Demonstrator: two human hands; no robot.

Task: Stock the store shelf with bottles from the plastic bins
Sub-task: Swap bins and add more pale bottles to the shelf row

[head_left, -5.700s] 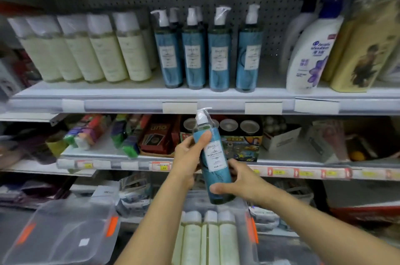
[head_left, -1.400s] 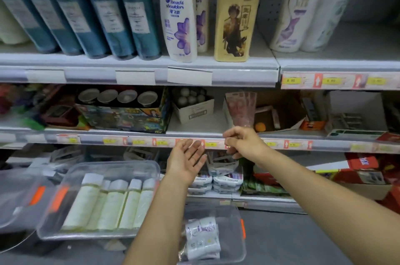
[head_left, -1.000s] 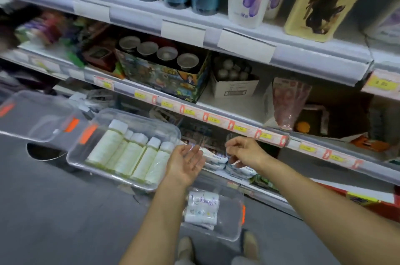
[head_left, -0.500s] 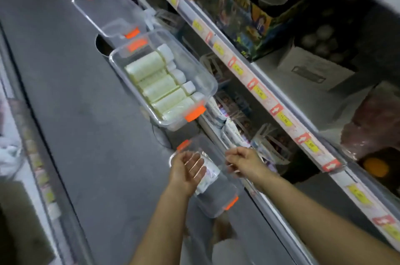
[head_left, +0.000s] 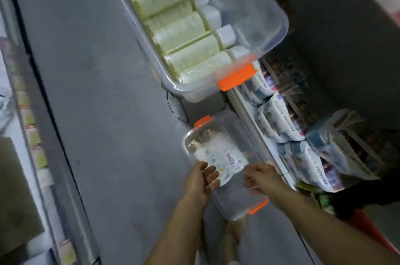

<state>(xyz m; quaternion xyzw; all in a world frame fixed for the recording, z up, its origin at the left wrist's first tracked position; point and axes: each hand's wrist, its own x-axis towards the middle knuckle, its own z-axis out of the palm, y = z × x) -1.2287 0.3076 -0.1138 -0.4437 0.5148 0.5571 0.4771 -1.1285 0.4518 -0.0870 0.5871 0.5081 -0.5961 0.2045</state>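
A small clear plastic bin with orange latches sits on the grey floor below me. White bottles with purple labels lie inside it. My left hand hovers over the bin's left rim, fingers relaxed and spread, holding nothing. My right hand is over the bin's right side with fingers loosely curled and nothing in them. A larger clear bin further up holds several pale green bottles with white caps, lying side by side.
The store shelf's bottom level runs along the right, stacked with white and blue plastic packs. A red object sits at lower right. Another shelf unit's edge lines the left of the grey floor aisle.
My view has tipped further down to the floor. Both hands have lowered onto the small bin with the white bottles; neither has taken hold of anything.
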